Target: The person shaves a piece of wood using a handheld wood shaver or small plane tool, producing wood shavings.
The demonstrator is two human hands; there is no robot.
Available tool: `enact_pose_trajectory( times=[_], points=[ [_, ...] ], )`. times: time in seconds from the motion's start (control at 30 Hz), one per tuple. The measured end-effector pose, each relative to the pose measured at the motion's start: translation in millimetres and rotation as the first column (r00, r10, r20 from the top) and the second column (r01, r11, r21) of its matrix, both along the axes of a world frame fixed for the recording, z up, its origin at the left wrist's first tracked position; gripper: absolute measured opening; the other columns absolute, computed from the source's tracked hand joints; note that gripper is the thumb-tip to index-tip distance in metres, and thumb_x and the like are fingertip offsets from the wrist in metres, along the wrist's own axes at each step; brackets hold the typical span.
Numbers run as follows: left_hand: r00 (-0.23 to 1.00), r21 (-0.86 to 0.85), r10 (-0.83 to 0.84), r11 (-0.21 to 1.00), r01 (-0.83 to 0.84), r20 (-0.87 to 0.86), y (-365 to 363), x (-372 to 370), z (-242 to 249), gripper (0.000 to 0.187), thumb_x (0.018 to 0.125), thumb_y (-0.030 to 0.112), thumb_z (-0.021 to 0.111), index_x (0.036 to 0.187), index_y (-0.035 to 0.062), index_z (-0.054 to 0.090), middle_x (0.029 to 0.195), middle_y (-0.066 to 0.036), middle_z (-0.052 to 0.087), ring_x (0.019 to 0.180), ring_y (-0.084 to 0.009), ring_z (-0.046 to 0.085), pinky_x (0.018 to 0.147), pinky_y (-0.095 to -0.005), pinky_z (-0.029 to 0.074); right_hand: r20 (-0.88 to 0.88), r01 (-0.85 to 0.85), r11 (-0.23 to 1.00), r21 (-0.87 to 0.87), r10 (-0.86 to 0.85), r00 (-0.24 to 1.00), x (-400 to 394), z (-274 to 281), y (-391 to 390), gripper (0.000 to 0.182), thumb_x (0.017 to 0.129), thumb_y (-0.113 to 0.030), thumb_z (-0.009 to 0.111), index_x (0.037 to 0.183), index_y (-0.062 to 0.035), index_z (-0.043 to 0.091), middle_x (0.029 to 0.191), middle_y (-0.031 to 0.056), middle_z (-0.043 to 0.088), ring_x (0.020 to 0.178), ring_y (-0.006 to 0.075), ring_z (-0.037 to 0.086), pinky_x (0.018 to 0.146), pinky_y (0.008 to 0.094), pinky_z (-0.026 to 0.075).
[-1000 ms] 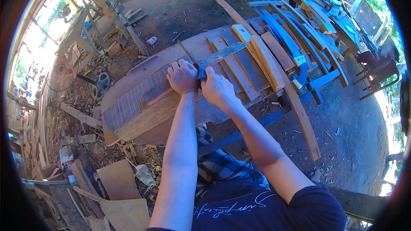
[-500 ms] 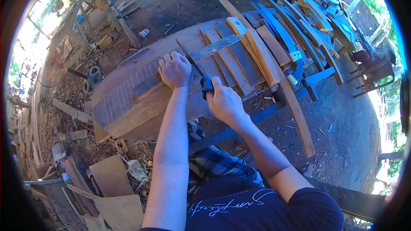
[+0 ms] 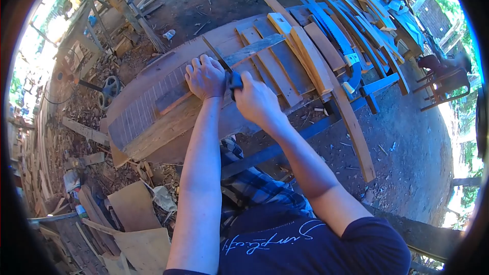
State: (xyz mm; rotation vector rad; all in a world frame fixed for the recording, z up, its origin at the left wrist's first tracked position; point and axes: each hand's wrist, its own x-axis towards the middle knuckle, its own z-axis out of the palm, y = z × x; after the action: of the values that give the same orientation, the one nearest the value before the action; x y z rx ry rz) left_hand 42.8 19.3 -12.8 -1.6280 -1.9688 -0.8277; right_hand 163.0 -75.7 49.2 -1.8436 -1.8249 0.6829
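Observation:
My left hand (image 3: pixel 206 77) is curled over a dark wooden board (image 3: pixel 175 101), holding it against the workbench. In my right hand (image 3: pixel 257 101) is a hand saw (image 3: pixel 216 53) with a dark handle; my fingers are wrapped around that handle. The narrow blade points away from me, crossing the board just right of my left hand. Its teeth are too small to make out. On the far side of the blade the same board (image 3: pixel 257 50) extends over several flat wooden slats (image 3: pixel 275 74).
The wide workbench (image 3: pixel 158 61) has pencil lines on its left part. Wood pieces (image 3: pixel 310 61) and another saw with a blue-white handle (image 3: pixel 352 74) lie to the right. A long curved strip (image 3: pixel 354 142) juts toward me. Offcuts and shavings litter the ground; a chair (image 3: pixel 445 79) stands far right.
My right hand has pushed the saw forward and left, bringing its handle close to my left wrist. My left hand stays on the board. The view has shifted slightly.

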Motion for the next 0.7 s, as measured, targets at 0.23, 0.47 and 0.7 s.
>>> enact_pose_trajectory(
  times=[0.23, 0.47, 0.7],
  points=[
    [1.0, 0.0, 0.003, 1.0, -0.003, 0.008, 2.7, -0.2, 2.3, 0.017, 0.085, 0.023, 0.055, 0.076, 0.0098, 0.061, 0.083, -0.009, 0.062, 0.081, -0.0284, 0.059, 0.069, -0.0419, 0.047, -0.014, -0.025, 1.0, 0.01, 0.025, 1.0, 3.4, 2.7, 0.6, 0.026, 0.09, -0.026, 0.051, 0.101, -0.0028, 0.048, 0.087, 0.0282, 0.065, 0.087, 0.0459, 0.063, 0.078, 0.0549, 0.049],
    [1.0, 0.001, -0.015, 1.0, 0.015, -0.014, 4.4, -1.3, -0.2, 0.015, 0.084, 0.022, 0.055, 0.076, 0.0099, 0.06, 0.083, -0.009, 0.062, 0.081, -0.0285, 0.059, 0.07, -0.0421, 0.047, -0.002, 0.008, 0.998, 0.068, -0.008, 1.0, -15.8, -4.1, 37.4, 0.025, 0.09, -0.024, 0.053, 0.101, -0.0023, 0.047, 0.088, 0.0289, 0.065, 0.086, 0.046, 0.064, 0.077, 0.055, 0.049],
    [1.0, -0.025, 0.024, 0.999, -0.023, 0.014, 2.9, 1.5, 5.1, 0.018, 0.085, 0.023, 0.054, 0.076, 0.0104, 0.06, 0.083, -0.009, 0.063, 0.081, -0.0296, 0.06, 0.071, -0.0431, 0.048, 0.024, -0.011, 0.997, -0.073, 0.013, 1.0, 3.2, 13.0, -15.8, 0.025, 0.09, -0.024, 0.051, 0.1, -0.0018, 0.051, 0.088, 0.0279, 0.066, 0.087, 0.0456, 0.064, 0.077, 0.0529, 0.05]
  ],
)
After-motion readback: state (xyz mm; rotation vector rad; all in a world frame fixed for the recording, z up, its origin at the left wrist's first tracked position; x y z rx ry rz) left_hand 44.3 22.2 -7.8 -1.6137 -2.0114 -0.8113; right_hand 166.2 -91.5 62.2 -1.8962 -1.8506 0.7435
